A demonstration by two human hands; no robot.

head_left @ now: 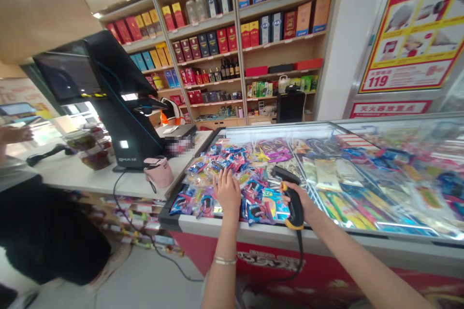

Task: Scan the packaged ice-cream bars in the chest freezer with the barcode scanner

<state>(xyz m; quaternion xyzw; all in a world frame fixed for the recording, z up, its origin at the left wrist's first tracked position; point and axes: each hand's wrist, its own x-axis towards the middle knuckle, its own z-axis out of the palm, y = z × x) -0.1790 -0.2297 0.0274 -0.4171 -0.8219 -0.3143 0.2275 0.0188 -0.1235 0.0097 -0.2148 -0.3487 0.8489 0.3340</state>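
The left hand is reaching over the near left part of a heap of shiny packets, palm down, its fingers extending forward and slightly parted. The palm is facing away, so whether it is touching the wrappers underneath cannot be told. The right hand is holding a black-and-yellow scanner, fingers wrapping its handle; the handle is covering part of those fingers. The scanner's head is pointing left, above the packets and to the right of the left hand. Its cable is hanging down the near side, its lower course growing hard to follow.

The packets are overlapping, and glare and blur are making their print unreadable. They are filling the left part of a chest freezer; on the right, glass reflections are veiling more goods. A bracelet is circling the left wrist.

To the left, a pink container is standing on the counter, near a black terminal; a pixelated patch is masking something beside it. At the far left, the frame is cutting off a person in black clothing. Boxes are lining the far shelves, and a red-and-yellow poster is running out of view at the right.
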